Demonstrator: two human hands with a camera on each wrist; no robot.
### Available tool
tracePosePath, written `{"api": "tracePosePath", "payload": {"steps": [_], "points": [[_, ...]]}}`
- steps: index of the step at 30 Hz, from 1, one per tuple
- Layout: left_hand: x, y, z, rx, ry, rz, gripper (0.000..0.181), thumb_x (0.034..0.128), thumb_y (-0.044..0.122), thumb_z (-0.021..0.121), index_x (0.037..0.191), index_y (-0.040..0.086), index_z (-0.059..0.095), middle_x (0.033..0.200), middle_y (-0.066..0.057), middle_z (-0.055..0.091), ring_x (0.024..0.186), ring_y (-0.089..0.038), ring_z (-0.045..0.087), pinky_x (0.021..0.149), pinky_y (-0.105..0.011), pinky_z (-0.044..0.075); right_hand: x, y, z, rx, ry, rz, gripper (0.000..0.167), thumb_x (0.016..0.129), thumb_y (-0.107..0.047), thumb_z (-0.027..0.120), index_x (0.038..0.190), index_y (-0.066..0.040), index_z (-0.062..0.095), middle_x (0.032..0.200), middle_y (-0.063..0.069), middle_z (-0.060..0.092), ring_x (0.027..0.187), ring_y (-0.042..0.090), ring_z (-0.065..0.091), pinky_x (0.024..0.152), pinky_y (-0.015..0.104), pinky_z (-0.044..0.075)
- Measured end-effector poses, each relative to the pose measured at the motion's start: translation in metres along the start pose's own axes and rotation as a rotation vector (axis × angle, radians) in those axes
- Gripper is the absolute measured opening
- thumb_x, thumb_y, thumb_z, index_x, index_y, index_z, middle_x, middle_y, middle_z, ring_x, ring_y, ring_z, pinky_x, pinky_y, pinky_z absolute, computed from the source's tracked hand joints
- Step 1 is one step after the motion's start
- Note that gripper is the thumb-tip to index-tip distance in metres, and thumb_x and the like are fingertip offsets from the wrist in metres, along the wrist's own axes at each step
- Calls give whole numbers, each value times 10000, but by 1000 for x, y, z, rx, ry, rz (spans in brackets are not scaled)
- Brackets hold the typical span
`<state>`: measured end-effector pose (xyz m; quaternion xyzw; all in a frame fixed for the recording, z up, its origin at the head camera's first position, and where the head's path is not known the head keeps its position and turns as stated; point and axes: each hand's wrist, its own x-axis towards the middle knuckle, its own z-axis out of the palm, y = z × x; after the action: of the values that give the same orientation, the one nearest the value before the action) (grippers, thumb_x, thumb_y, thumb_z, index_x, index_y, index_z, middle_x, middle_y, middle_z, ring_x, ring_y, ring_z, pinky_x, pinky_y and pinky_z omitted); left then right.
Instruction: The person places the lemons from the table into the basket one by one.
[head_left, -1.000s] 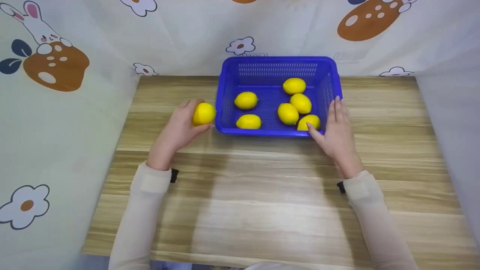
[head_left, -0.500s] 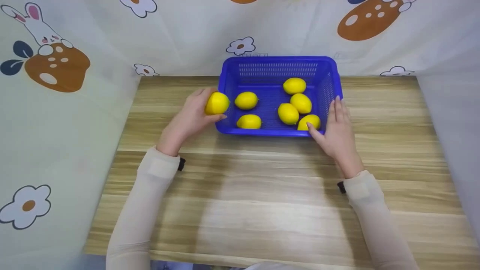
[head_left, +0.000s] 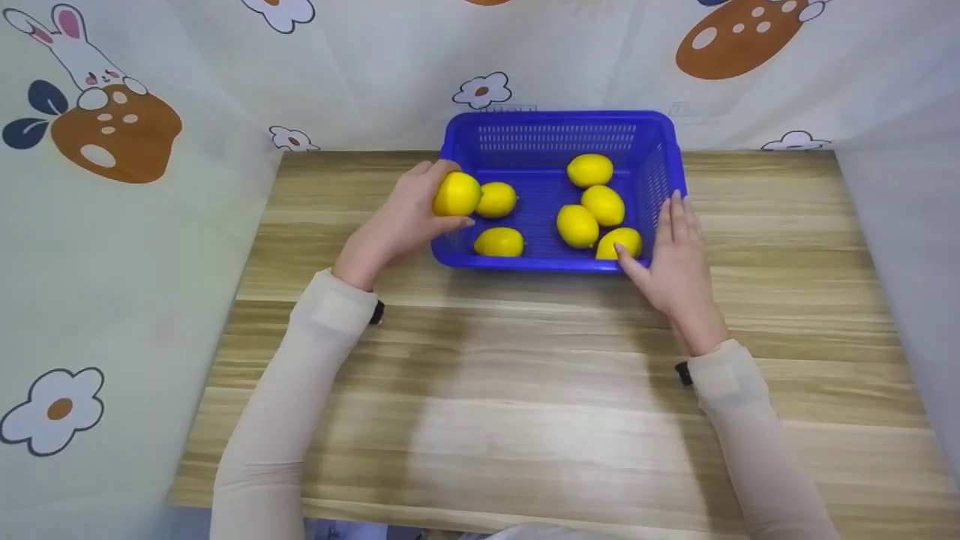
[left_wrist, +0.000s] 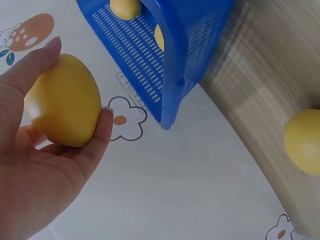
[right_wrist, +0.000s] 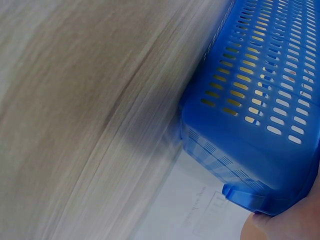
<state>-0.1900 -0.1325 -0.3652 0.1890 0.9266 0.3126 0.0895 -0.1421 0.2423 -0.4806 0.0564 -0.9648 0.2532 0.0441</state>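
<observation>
My left hand (head_left: 412, 214) holds a yellow lemon (head_left: 457, 194) between thumb and fingers, above the left rim of a blue plastic basket (head_left: 525, 264). The held lemon (left_wrist: 67, 102) fills the fingertips in the left wrist view. Inside the basket lie two lemons on the left, one of them a lemon (head_left: 499, 242) near the front wall, and several on the right, such as a lemon (head_left: 577, 226). My right hand (head_left: 681, 274) rests on the basket's front right corner, fingers straight along the side rim and thumb over the front rim.
Another lemon (left_wrist: 305, 141) sits on the wooden table (head_left: 555, 420) outside the basket in the left wrist view; the head view does not show it. A patterned cloth (head_left: 375, 75) hangs right behind the basket.
My left hand has carried its lemon right and away from me, from beside the basket to over its left rim. The right hand and the basket have stayed put.
</observation>
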Motion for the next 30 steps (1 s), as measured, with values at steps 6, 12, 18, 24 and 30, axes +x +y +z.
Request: {"api": "tracePosePath", "payload": {"steps": [6,12,18,24,30], "points": [[13,6,1,24,-25,15,634,917,211,847,1414,-19,527,1322,-236,580,1172,-373,553,1047,-494,517,1,0,0,-8,4,-9,990,1019,-533,549,1600,175,174,1724,329,74,1617,470,74,1331,550,48],[24,11,2,37,-48,5,602,932,218,831,1398,-16,531,1307,-237,580,1178,-367,550,1056,-482,516,1,1,1,-9,0,-3,996,1017,-535,557,1602,172,171,1726,324,76,1619,464,69,1332,545,45],[34,16,3,69,-72,0,624,926,245,838,1403,-10,528,1314,-233,580,1185,-363,545,1057,-478,509,1,2,1,-17,-4,-1,1004,1017,-550,550,1604,170,166,1727,323,68,1618,469,64,1334,532,30],[45,21,5,96,-106,-9,645,932,245,828,1435,-5,511,1340,-222,576,1206,-351,532,1071,-473,501,2,3,1,-20,-5,1,1008,1020,-560,541,1604,170,165,1727,322,61,1620,465,58,1334,533,27],[56,29,8,99,-131,-23,700,937,261,825,1491,2,484,1392,-216,556,1235,-341,534,1084,-456,509,1,1,0,-24,-17,7,1005,1022,-561,540,1606,167,167,1730,315,55,1618,470,58,1333,539,27]]}}
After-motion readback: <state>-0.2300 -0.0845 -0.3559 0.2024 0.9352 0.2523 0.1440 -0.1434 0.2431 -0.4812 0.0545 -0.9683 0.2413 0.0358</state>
